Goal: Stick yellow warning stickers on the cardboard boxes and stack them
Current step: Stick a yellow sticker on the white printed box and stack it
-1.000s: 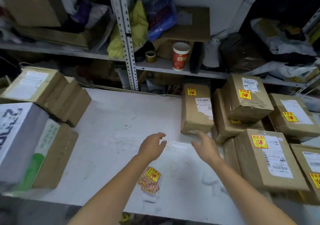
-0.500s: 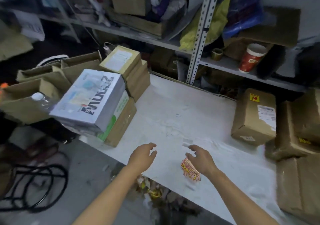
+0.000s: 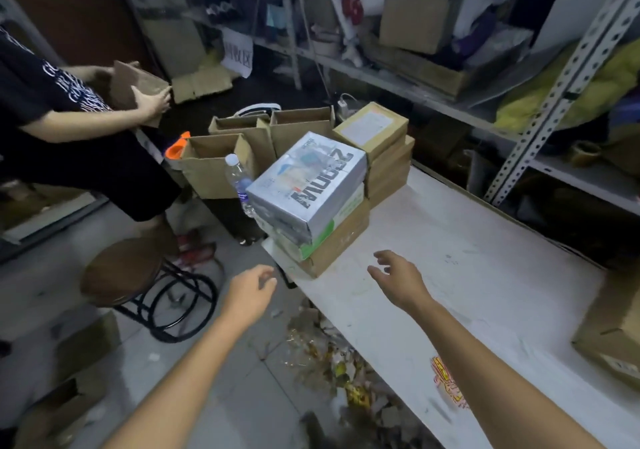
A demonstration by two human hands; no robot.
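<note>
Both hands are stretched out with fingers loose and spread, grasping nothing: the left hand (image 3: 251,293) hangs over the floor just off the corner of the white table (image 3: 485,275), and the right hand (image 3: 398,275) hovers above the tabletop. Near them a silver printed box (image 3: 311,185) sits on a brown cardboard box (image 3: 343,239), with taped cardboard boxes (image 3: 381,144) piled behind. The yellow warning stickers (image 3: 446,379) lie heaped on the table beside the right forearm, well apart from another cardboard box (image 3: 609,338) at the right edge

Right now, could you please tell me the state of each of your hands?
Left hand: open, holding nothing.
Right hand: open, holding nothing, over the white table.
</note>
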